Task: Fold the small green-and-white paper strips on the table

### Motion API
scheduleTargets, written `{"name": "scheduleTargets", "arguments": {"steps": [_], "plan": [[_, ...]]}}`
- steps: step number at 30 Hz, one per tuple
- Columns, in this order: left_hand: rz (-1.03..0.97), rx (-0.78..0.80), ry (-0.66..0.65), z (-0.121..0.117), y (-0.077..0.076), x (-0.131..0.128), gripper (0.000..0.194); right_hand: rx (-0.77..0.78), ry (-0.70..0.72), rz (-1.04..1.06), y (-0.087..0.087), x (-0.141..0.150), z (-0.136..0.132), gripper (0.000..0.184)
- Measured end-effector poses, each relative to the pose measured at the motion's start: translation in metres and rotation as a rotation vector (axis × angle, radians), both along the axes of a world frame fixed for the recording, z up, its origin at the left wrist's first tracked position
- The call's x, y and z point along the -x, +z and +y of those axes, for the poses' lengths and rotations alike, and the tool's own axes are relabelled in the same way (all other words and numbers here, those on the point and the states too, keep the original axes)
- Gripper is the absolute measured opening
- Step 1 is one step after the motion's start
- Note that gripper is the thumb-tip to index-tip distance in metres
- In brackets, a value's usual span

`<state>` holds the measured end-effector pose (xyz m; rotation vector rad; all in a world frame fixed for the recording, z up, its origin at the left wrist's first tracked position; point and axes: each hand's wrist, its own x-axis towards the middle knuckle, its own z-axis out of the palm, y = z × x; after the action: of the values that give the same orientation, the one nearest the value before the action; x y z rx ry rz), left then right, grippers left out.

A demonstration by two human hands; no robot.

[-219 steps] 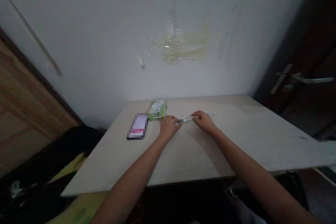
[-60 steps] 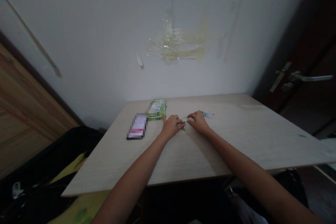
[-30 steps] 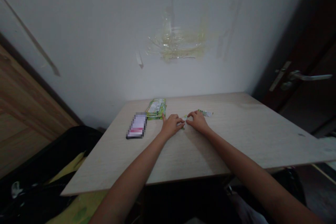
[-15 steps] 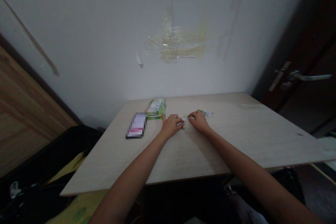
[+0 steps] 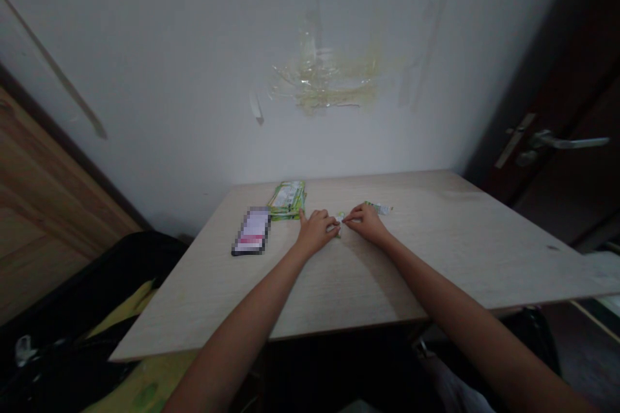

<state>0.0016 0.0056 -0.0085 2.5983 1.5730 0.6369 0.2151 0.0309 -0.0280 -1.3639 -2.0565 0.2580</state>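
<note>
A small white-and-green wrapper piece [image 5: 340, 215] lies on the table between my hands, mostly covered by fingers. My left hand [image 5: 314, 232] rests on the tabletop with its fingertips closed on the wrapper's left side and the thumb sticking out toward the stack. From the right, my right hand [image 5: 369, 226] pinches at the wrapper's right edge, fingers pressed together. Just behind the right hand lies a narrow green-and-white folded wrapper [image 5: 382, 209], partly hidden by the knuckles. A stack of flat green-and-white packets [image 5: 287, 196] sits beyond my left hand.
A phone [image 5: 252, 230] with a blurred screen lies left of my left hand, touching or close to the stack. The pale wooden table [image 5: 465, 251] backs onto a white wall [image 5: 194, 77] with old tape. A dark door with a metal handle [image 5: 571, 141] stands at right.
My right hand has shifted slightly left, its fingertips now over the wrapper piece and closer to my left fingers. My left hand stays in place.
</note>
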Motion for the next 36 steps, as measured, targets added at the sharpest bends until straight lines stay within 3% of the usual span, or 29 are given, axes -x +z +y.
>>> {"name": "scheduleTargets", "arguments": {"steps": [36], "plan": [[-0.029,0.011,-0.008,0.0,0.0,0.001,0.02,-0.008,-0.149,-0.12,0.004,0.009,0.008,0.026]]}}
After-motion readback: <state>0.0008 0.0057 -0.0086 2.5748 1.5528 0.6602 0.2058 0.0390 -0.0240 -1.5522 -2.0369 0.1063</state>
